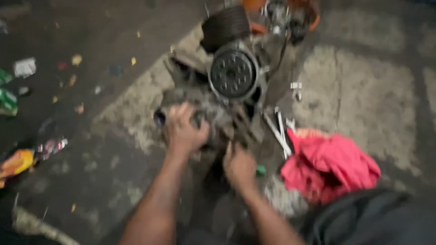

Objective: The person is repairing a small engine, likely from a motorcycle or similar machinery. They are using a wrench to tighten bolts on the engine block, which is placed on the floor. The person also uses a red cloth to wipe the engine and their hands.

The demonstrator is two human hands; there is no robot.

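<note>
Crouching over a grimy small engine (218, 104) on the concrete floor (363, 90), a person pressed the left hand (184, 129), fingers curled over its casing, while the right hand (239, 165) pinched something unclear; the engine stayed assembled. 2 spanners (278, 129) and a red rag (329, 165) lay beside.

Red rag (329, 170) bunched on the concrete floor (372, 95) — metal wrenches (279, 131) lie just beside it, at its left edge. Small green bit (260, 170) near the rag. Orange part (313, 18) at top edge, blurred. Left side: scattered wrappers (18, 161) and litter — green packets (7, 97), a white scrap (25, 67).
</note>
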